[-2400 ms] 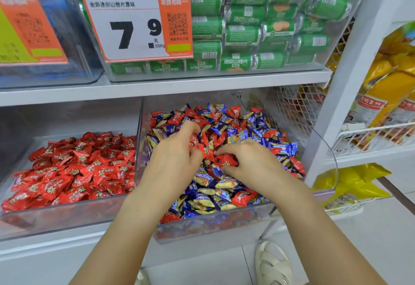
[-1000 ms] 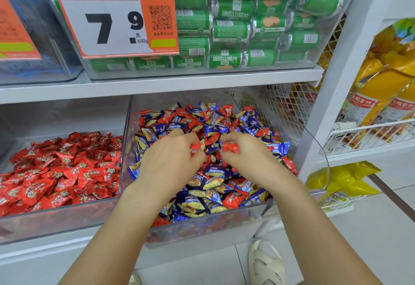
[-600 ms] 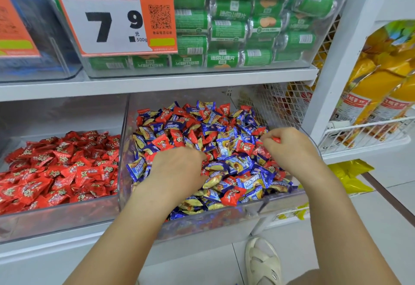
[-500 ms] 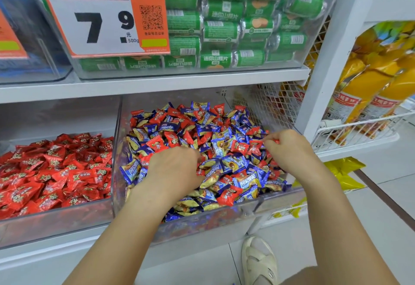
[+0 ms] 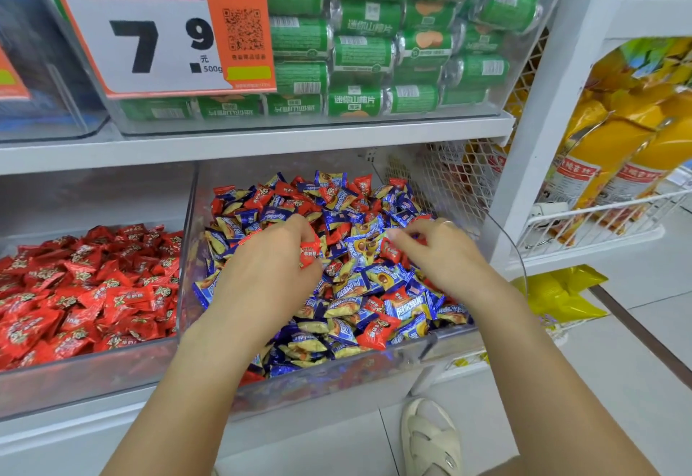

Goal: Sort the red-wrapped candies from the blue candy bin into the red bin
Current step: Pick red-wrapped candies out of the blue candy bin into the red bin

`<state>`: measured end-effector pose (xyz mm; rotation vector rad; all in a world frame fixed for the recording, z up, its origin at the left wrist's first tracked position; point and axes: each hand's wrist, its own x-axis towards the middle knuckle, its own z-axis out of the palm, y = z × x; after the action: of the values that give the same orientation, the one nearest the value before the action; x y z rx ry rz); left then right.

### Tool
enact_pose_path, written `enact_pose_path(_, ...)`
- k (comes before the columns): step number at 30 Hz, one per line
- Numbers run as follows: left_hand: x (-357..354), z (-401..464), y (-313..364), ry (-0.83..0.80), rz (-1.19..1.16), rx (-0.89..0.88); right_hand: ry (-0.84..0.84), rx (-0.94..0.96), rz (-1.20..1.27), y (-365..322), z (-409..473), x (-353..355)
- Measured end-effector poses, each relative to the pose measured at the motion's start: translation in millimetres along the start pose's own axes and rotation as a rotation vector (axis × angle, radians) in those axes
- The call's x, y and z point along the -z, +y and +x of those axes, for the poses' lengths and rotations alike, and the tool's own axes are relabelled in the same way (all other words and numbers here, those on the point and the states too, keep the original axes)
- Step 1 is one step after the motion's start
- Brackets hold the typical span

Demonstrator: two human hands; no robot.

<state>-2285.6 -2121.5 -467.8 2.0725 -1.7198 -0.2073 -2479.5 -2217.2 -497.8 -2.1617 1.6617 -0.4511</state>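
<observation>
Red-wrapped candies (image 5: 376, 333) remain scattered through your blue candy bin (image 5: 337, 382), your left hand (image 5: 269, 273) clutching several, your right hand (image 5: 438, 254) pinching one.

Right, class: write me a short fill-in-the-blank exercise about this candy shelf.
1. The left hand grips a ____ candy.
2. The bin beside the mixed bin holds only ____ candies.
3. The rolls on the upper shelf are ____.
4. The price sign reads 7 point ____.

Missing words: red; red; green; 9
</observation>
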Motion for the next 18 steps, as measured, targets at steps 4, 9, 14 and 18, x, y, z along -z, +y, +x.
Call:
enact_pose_path(4, 7, 0, 0, 0.101, -0.051, 0.062, -0.06, 0.016, -0.14, -13, 0, -6)
enact_pose_path(9, 10, 4, -4, 0.129, -0.07, 0.109, -0.035, 0.029, -0.062, -14, 4, -6)
enact_pose_path(14, 15, 5, -6, 0.266, -0.174, 0.089, 0.105, -0.031, 0.053, -10, 5, 6)
enact_pose_path(18, 18, 9, -16, 0.309, -0.101, 0.059, 0.151, 0.022, 0.087, -13, 0, 14)
